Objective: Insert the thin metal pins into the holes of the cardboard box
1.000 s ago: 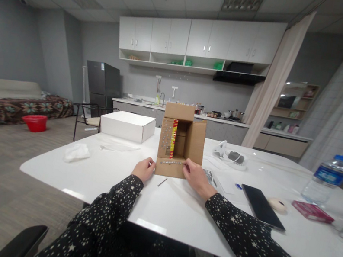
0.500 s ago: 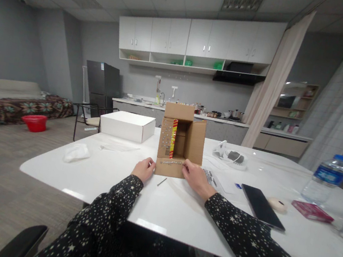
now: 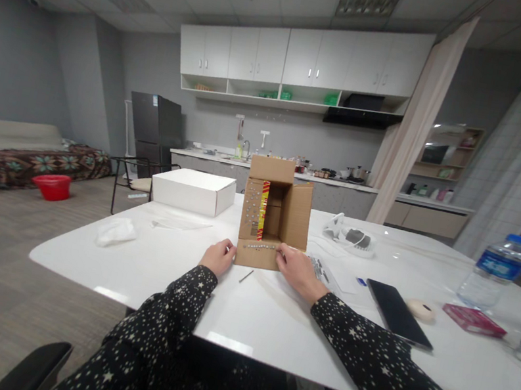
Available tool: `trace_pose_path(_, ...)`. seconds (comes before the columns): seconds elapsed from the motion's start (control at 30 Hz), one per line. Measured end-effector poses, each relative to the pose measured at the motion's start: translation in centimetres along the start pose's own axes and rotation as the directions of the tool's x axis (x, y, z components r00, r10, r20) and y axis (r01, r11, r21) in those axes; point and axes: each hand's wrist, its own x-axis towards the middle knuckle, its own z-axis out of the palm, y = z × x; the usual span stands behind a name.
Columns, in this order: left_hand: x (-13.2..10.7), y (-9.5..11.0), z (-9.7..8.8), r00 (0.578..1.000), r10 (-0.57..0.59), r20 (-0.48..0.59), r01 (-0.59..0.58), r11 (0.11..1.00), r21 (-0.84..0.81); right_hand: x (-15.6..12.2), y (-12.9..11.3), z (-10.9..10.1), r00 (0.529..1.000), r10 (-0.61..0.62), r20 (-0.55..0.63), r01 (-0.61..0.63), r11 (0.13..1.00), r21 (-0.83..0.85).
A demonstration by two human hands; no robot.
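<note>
An open cardboard box [image 3: 296,217] stands on the table, its opening facing me. A row of small shiny studs [image 3: 259,247] runs along its front flap [image 3: 254,260], and more studs [image 3: 250,210] dot the left flap beside red-and-yellow tape [image 3: 262,212]. My left hand [image 3: 218,258] is closed at the left edge of the front flap. At the right end of the stud row, my right hand [image 3: 299,270] presses its closed fingertips to the flap; whatever is under them is hidden. A thin metal nail-like piece [image 3: 245,276] lies on the table between my hands.
On the white table [image 3: 167,273] are a white box [image 3: 194,190] and crumpled tissue [image 3: 116,232] to the left. To the right lie a printed sheet [image 3: 327,274], a phone [image 3: 399,313], a pink box [image 3: 474,320], a water bottle [image 3: 495,271] and a white strapped device [image 3: 355,239].
My right hand has shifted very slightly left along the front flap. The box and my left hand stay where they were.
</note>
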Motion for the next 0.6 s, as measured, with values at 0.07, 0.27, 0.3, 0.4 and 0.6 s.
trace_pose_path(0.07, 0.02, 0.02, 0.00, 1.000, 0.000, 0.000, 0.000, 1.000, 0.004, 0.01, -0.01, 0.05, 1.000, -0.003, 0.002, 0.003, 1.000, -0.008)
trace_pose_path(0.27, -0.01, 0.03, -0.02, 1.000, 0.002, -0.006, -0.002, 1.000, 0.006, 0.03, -0.11, 0.06, 0.999, 0.013, 0.049, -0.011, 0.999, -0.041)
trace_pose_path(0.3, -0.02, 0.03, -0.02, 1.000, 0.002, -0.007, -0.002, 1.000, 0.009, 0.02, -0.11, 0.04, 0.998, 0.016, 0.058, -0.013, 0.999, -0.042)
trace_pose_path(0.4, -0.06, 0.03, 0.00, 1.000, 0.003, -0.009, -0.002, 1.000, 0.015, -0.03, -0.09, -0.01, 0.997, 0.014, 0.069, -0.012, 0.999, -0.037)
trace_pose_path(0.6, -0.11, 0.18, -0.03, 1.000, 0.002, -0.008, -0.002, 1.000, 0.015, -0.05, -0.06, 0.06, 0.998, 0.010, 0.069, -0.009, 1.000, -0.011)
